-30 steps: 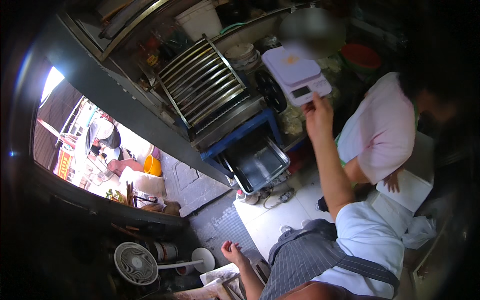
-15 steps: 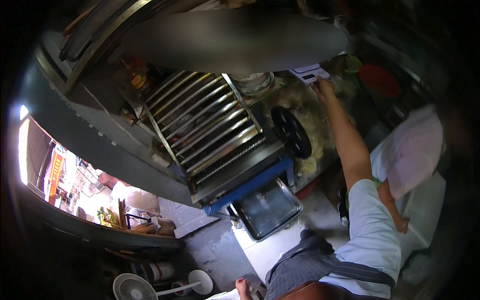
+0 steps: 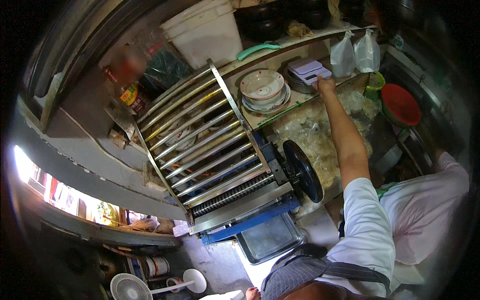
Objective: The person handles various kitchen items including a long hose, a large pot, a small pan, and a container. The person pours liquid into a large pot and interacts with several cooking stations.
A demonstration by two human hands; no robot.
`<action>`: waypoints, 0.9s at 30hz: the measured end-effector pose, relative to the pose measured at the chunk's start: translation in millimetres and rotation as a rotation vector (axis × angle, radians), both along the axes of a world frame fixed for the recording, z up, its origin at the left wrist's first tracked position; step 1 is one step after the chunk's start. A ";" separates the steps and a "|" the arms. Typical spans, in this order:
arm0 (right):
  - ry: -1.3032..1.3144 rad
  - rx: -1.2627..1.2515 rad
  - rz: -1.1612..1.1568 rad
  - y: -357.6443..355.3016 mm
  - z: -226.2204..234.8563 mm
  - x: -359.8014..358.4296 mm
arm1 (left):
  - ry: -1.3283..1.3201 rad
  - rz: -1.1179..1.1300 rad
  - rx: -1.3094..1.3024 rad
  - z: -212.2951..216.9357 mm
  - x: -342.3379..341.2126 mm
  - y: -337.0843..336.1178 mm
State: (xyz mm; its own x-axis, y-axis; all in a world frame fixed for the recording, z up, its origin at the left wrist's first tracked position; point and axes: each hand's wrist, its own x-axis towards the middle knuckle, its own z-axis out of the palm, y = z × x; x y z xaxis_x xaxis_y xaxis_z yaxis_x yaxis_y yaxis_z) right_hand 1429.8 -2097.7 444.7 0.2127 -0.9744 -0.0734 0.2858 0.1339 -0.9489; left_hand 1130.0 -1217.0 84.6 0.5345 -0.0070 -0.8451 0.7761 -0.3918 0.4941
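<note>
My right arm stretches to the back shelf, where my right hand [image 3: 325, 85] has its fingers closed on the near edge of a pale lavender kitchen scale [image 3: 303, 66]. The scale sits over a round metal pan [image 3: 299, 86], tilted a little toward me. To its left is a stack of bowls and plates, the top bowl [image 3: 261, 84] white with a red rim. Only a bit of my left hand [image 3: 253, 293] shows at the lower edge, by my striped apron; its fingers are mostly out of the picture.
A roller machine with metal bars [image 3: 197, 130] and a black handwheel [image 3: 303, 171] stands before me, a metal tray [image 3: 270, 237] below it. Clear plastic bags [image 3: 320, 125] cover the counter. At right, a co-worker in a pale top [image 3: 425, 210] bends near a red basin [image 3: 401, 104].
The view has tipped up, and a grey blur no longer covers the shelf. My right hand stays at the scale. At right, the co-worker has shifted, an arm now reaching toward the back.
</note>
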 end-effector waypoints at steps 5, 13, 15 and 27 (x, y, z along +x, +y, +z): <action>0.332 -0.207 -0.002 -16.8 -21.6 -6.2 | -0.018 -0.080 -0.002 -1.5 28.9 14.5; -0.121 -0.082 0.073 141.0 12.4 -176.6 | -0.042 -0.416 -0.053 -21.0 89.5 40.8; -0.204 -0.115 -0.076 231.3 -18.8 -238.8 | -0.006 -0.502 -0.040 -29.7 110.2 70.1; 0.491 0.346 -0.073 776.5 -209.1 -586.1 | -0.026 -1.297 0.139 4.6 192.2 55.2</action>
